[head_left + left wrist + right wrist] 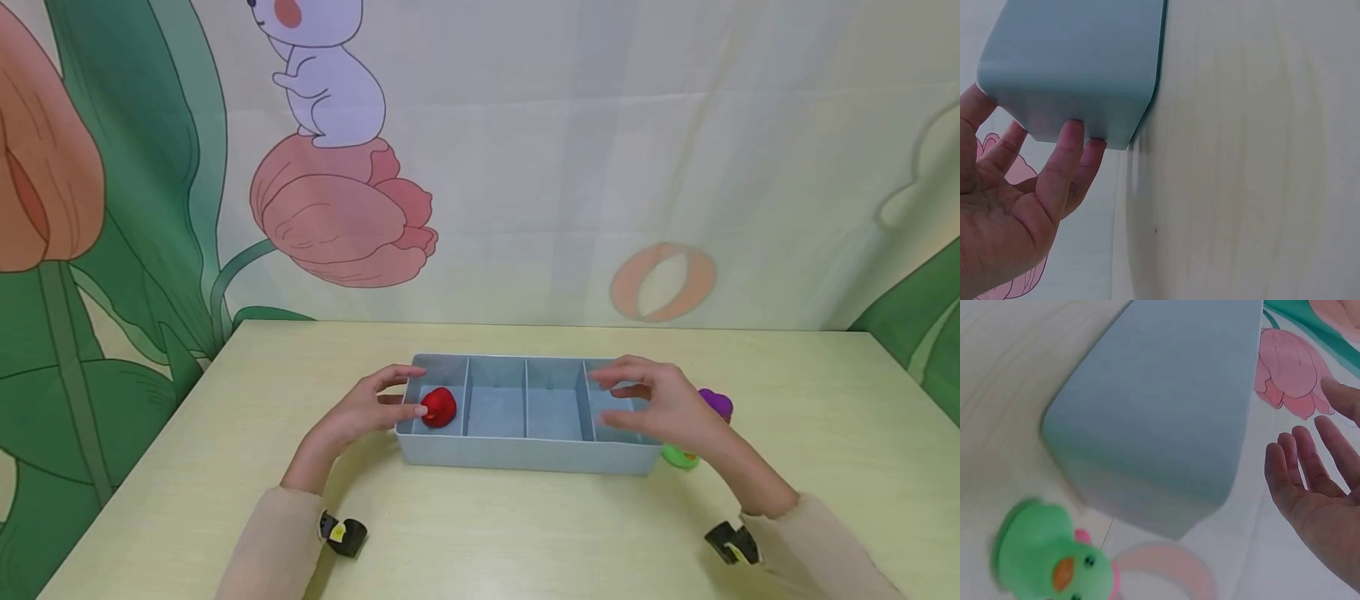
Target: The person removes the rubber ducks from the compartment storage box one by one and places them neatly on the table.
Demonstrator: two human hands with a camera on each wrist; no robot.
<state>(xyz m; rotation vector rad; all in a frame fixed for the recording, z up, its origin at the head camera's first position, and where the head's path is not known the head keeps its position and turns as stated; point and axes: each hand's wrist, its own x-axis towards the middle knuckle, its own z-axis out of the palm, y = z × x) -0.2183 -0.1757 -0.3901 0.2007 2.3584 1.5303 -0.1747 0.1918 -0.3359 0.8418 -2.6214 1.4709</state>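
Head cam, tray (525, 456) lengthwise L-R, L hand (369, 406) gripping it, R hand (663, 402) loose

Left fingers (1059, 175) curved, gripping; right fingers (1311, 459) raised, loosely bent.

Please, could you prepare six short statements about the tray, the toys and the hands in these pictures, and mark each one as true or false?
1. The red toy lies inside the blue-grey tray. True.
2. The tray has three compartments. False: it has four.
3. The left hand is at the tray's left end. True.
4. The right hand holds nothing. True.
5. The red toy is nearer to the right hand than to the left hand. False: it is nearer to the left hand.
6. The purple toy is inside the tray. False: it is outside, to the right of the tray.
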